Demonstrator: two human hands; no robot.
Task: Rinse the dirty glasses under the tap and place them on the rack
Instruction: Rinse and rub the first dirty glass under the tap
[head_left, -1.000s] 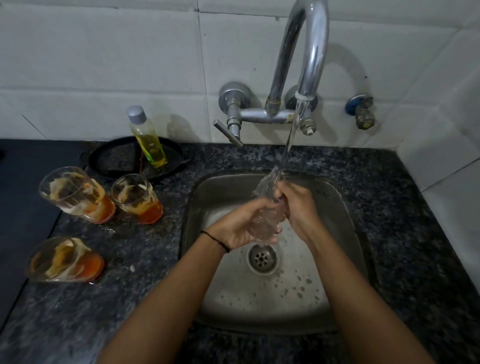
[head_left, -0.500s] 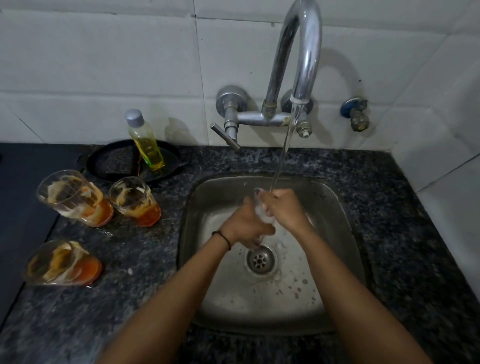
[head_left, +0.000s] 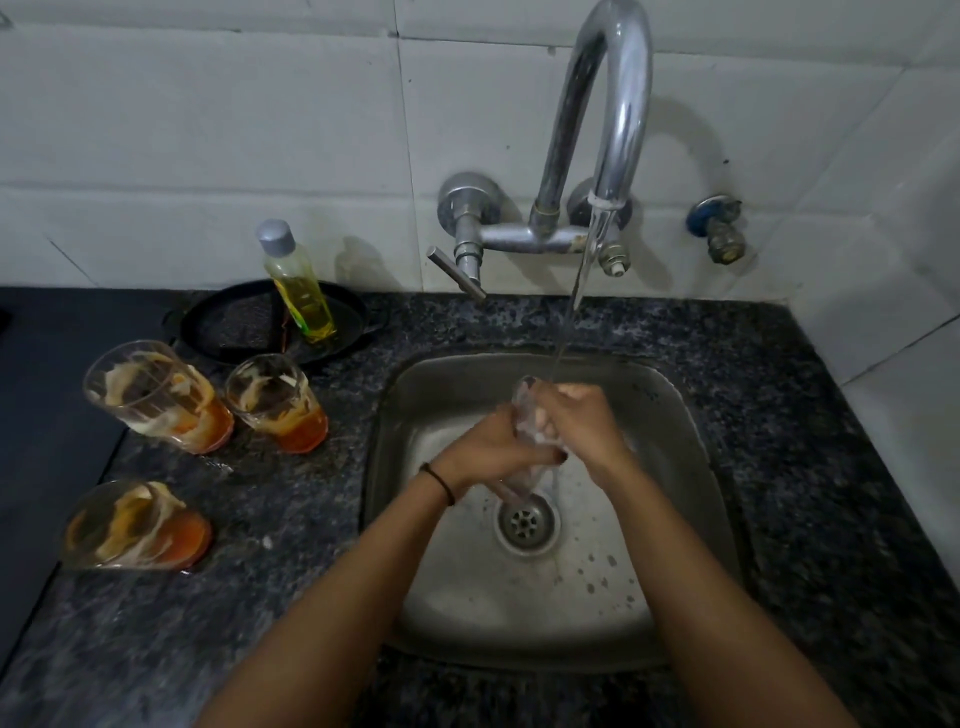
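Over the steel sink (head_left: 675, 415) I hold a clear glass (head_left: 524, 415) tilted under the running stream from the chrome tap (head_left: 618, 104). My left hand (head_left: 488, 452) grips its lower part and my right hand (head_left: 582, 415) wraps its upper part near the rim. Most of the glass is hidden by my fingers. Three dirty glasses with orange and cream residue wait on the dark counter to the left: a large one (head_left: 156, 397), a smaller one (head_left: 278, 402) and a third nearer to me (head_left: 137, 525). No rack is in view.
A bottle of yellow liquid (head_left: 298, 283) stands in a black pan (head_left: 228, 322) behind the dirty glasses. The drain (head_left: 524, 522) sits just below my hands. A second valve (head_left: 719, 228) juts from the white tiled wall. A black surface borders the counter's left.
Both hands have turned and shifted the glass under the stream, and it now stands more upright between them. The dirty glasses on the counter have not moved.
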